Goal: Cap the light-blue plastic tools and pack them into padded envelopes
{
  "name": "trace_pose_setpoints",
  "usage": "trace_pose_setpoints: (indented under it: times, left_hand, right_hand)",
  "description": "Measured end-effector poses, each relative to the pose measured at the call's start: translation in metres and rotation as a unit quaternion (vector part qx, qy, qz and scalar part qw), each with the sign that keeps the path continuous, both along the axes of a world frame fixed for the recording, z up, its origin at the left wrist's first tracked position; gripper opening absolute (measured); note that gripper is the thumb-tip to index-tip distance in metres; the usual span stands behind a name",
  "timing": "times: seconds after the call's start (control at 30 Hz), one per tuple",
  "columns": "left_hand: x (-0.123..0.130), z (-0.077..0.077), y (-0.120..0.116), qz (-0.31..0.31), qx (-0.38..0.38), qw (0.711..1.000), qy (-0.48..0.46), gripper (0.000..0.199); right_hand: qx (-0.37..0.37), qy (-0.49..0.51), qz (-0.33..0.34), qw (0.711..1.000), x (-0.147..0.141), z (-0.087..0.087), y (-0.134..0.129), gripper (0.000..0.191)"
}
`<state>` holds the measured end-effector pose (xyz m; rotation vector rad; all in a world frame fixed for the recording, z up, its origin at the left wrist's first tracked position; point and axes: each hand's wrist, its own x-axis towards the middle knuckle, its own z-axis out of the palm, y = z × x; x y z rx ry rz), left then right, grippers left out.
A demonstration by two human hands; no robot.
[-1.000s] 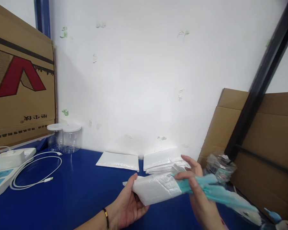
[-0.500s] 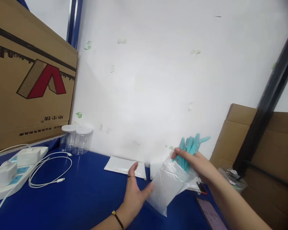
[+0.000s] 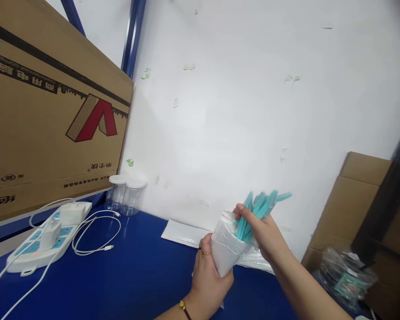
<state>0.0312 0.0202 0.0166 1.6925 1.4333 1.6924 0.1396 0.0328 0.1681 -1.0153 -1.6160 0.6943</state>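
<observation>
My left hand (image 3: pixel 210 278) is wrapped round the lower left side of a white padded envelope (image 3: pixel 227 249). The envelope is tilted, with its mouth up and to the right. My right hand (image 3: pixel 262 229) is closed on a bundle of slender teal pieces (image 3: pixel 260 205), whose exact kind I cannot make out. The lower ends of the bundle are at the envelope's mouth and partly inside it; their tips are hidden. The upper ends fan out above my right fingers. Flat white envelopes (image 3: pixel 183 232) lie on the table behind my hands.
A blue table (image 3: pixel 136 280) carries a white power strip (image 3: pixel 30 258) with plugs, a coiled white cable (image 3: pixel 78 252) and two clear lidded jars (image 3: pixel 133 202). A large carton (image 3: pixel 53 146) stands left, cardboard (image 3: pixel 346 209) and a clear plastic-wrapped item (image 3: pixel 350 275) right.
My left hand has closed round the white envelope, which is now more upright. My right hand still holds the teal bundle, now at the envelope's mouth. The view has shifted left.
</observation>
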Motion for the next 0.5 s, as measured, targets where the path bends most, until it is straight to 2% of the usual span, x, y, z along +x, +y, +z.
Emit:
trace_pose_setpoints:
  times: [0.1, 0.27, 0.5]
  left_hand:
    - [0.000, 0.002, 0.001, 0.003, 0.002, 1.000, -0.012, 0.068]
    - [-0.003, 0.004, 0.003, 0.001, 0.012, 0.999, -0.037, 0.066]
    - [-0.003, 0.008, 0.003, -0.016, 0.005, 0.998, -0.065, 0.072]
  right_hand:
    - [-0.006, -0.038, 0.008, 0.999, -0.004, -0.005, 0.000, 0.037]
    - [-0.030, -0.103, 0.076, 0.991, -0.008, -0.005, -0.004, 0.027]
    - [-0.066, -0.105, 0.109, 0.986, -0.004, 0.004, -0.003, 0.030]
